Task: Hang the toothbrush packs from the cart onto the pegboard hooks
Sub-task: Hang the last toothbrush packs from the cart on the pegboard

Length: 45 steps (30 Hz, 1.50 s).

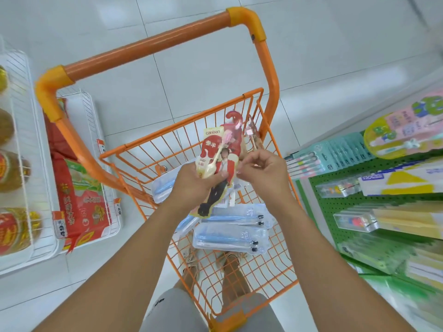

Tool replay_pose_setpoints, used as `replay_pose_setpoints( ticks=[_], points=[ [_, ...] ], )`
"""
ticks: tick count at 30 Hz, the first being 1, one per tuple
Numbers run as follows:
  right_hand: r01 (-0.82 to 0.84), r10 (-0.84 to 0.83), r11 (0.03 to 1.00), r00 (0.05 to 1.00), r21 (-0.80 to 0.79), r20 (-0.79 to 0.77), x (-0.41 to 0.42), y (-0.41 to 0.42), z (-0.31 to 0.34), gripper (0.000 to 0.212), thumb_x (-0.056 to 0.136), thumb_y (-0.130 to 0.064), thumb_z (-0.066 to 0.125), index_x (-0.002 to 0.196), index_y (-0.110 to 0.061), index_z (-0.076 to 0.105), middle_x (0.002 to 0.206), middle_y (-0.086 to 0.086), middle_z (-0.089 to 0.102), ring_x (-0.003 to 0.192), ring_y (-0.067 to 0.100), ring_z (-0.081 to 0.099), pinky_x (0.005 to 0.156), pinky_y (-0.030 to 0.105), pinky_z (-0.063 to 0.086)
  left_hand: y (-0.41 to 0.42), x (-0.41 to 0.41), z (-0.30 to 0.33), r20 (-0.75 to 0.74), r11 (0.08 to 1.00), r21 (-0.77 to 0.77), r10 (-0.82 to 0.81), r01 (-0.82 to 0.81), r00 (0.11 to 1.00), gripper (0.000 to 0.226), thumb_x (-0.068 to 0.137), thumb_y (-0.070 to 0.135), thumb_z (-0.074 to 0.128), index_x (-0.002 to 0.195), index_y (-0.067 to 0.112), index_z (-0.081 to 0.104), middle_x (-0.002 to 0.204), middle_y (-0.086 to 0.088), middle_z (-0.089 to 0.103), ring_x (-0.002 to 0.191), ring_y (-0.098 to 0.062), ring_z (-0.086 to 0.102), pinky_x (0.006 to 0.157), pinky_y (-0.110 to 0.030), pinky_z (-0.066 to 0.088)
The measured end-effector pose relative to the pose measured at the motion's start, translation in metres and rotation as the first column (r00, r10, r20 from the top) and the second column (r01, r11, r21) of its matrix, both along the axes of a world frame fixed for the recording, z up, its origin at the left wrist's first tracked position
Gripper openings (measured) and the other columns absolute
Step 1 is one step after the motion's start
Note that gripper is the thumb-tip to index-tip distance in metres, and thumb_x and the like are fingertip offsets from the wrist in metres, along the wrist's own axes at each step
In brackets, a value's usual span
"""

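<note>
Over the orange wire cart (275, 267) my left hand (194, 183) grips a red and cream toothbrush pack (219, 149) with a printed figure on it, held upright above the basket. My right hand (263, 173) pinches the right edge of a clear pack behind the red one, fingers curled. Several clear blister packs with blue toothbrushes (230, 236) lie flat in the cart's basket below my hands. The green pegboard (318, 200) is at the right, with packs hanging on its hooks.
The cart's orange handle (148, 49) arches in front of me. White wire shelves (21, 164) with oil bottles and red rice bags (81, 200) stand at the left. Hanging toothbrush packs (405, 133) fill the display at right. Pale tiled floor lies beyond.
</note>
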State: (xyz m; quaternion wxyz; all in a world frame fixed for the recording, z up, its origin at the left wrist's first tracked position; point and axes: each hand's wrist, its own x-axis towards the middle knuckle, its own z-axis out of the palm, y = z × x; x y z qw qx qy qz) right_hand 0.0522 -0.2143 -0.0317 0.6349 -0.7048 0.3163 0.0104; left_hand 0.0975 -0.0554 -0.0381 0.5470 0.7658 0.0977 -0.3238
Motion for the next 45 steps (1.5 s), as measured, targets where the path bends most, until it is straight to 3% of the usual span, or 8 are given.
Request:
replay_pose_setpoints(
  ticks=[6, 11, 14, 23, 31, 34, 39, 45],
  points=[
    [-0.086, 0.004, 0.940, 0.971, -0.332, -0.240, 0.083, -0.005, -0.059, 0.052, 0.088, -0.042, 0.070, 0.128, -0.011, 0.054, 0.119, 0.001, 0.061, 0.106, 0.017, 0.058, 0.092, 0.035, 0.048, 0.037, -0.013, -0.004, -0.016, 0.984, 0.046, 0.174, -0.173, 0.985, 0.009, 0.086, 0.023, 0.075, 0.090, 0.020, 0.068, 0.078, 0.006, 0.070, 0.061, -0.001, 0.063, 0.052, -0.015, 0.043],
    [-0.239, 0.097, 0.839, 0.950, -0.488, -0.297, 0.089, -0.010, -0.071, 0.040, 0.103, -0.046, 0.045, 0.085, -0.014, 0.061, 0.088, 0.004, 0.064, 0.078, 0.024, 0.063, 0.062, 0.029, 0.040, 0.048, -0.020, -0.004, -0.038, 0.971, 0.014, 0.240, -0.240, 0.970, 0.013, 0.087, 0.022, 0.073, 0.098, 0.016, 0.069, 0.082, 0.006, 0.071, 0.070, -0.007, 0.065, 0.056, -0.019, 0.042],
    [-0.209, 0.076, 0.827, 0.961, -0.521, -0.265, 0.057, -0.012, -0.064, 0.042, 0.102, -0.045, 0.048, 0.092, -0.010, 0.068, 0.085, 0.011, 0.068, 0.071, 0.025, 0.060, 0.058, 0.030, 0.039, 0.050, -0.025, 0.005, -0.060, 0.969, -0.003, 0.248, -0.248, 0.967, 0.010, 0.087, 0.023, 0.074, 0.094, 0.019, 0.068, 0.080, 0.007, 0.070, 0.070, -0.009, 0.064, 0.056, -0.021, 0.042],
    [0.081, -0.066, 0.992, 0.987, -0.098, 0.148, -0.082, -0.017, 0.093, 0.011, 0.087, -0.005, 0.073, 0.098, -0.006, 0.075, 0.091, 0.011, 0.077, 0.080, 0.022, 0.073, 0.072, 0.036, 0.060, 0.028, -0.034, 0.071, 0.010, 0.994, -0.057, 0.091, -0.090, 0.996, 0.019, 0.087, 0.026, 0.074, 0.076, 0.019, 0.060, 0.063, 0.003, 0.062, 0.059, -0.013, 0.058, 0.060, -0.027, 0.041],
    [0.503, -0.503, 0.862, 0.825, 0.071, 0.256, -0.191, -0.038, 0.181, 0.011, 0.087, -0.003, 0.072, 0.098, -0.004, 0.074, 0.086, 0.009, 0.077, 0.074, 0.018, 0.069, 0.072, 0.031, 0.057, -0.065, -0.084, 0.129, 0.036, 0.899, -0.202, -0.389, 0.388, 0.921, 0.080, 0.063, 0.070, 0.079, 0.118, 0.014, 0.065, 0.105, -0.005, 0.074, 0.089, -0.027, 0.070, 0.089, -0.049, 0.055],
    [0.613, -0.611, 0.783, 0.729, 0.102, 0.308, -0.224, -0.054, 0.192, 0.014, 0.086, -0.009, 0.075, 0.096, 0.000, 0.073, 0.083, 0.018, 0.072, 0.072, 0.024, 0.061, 0.068, 0.035, 0.050, -0.095, -0.125, 0.161, 0.135, 0.828, -0.231, -0.493, 0.511, 0.860, 0.057, 0.064, 0.053, 0.087, 0.100, 0.012, 0.069, 0.069, 0.003, 0.069, 0.055, -0.017, 0.060, 0.061, -0.031, 0.049],
    [0.678, -0.679, 0.717, 0.626, 0.163, 0.384, -0.270, -0.088, 0.206, 0.010, 0.086, -0.010, 0.075, 0.079, -0.017, 0.077, 0.080, 0.009, 0.075, 0.072, 0.021, 0.064, 0.072, 0.034, 0.051, -0.137, -0.189, 0.192, 0.224, 0.791, -0.278, -0.499, 0.546, 0.837, 0.046, 0.069, 0.041, 0.087, 0.074, 0.004, 0.061, 0.053, -0.010, 0.041, 0.044, -0.019, 0.037, 0.053, -0.028, 0.036],
    [0.563, -0.603, 0.798, 0.737, 0.216, 0.305, -0.362, -0.162, 0.222, 0.004, 0.088, -0.014, 0.072, 0.091, -0.015, 0.075, 0.080, 0.004, 0.074, 0.075, 0.022, 0.055, 0.067, 0.031, 0.043, -0.201, -0.267, 0.216, 0.256, 0.824, -0.293, -0.421, 0.484, 0.870, 0.016, 0.077, 0.022, 0.082, 0.079, 0.015, 0.068, 0.048, 0.012, 0.056, 0.041, -0.009, 0.049, 0.048, -0.018, 0.043]
  ],
)
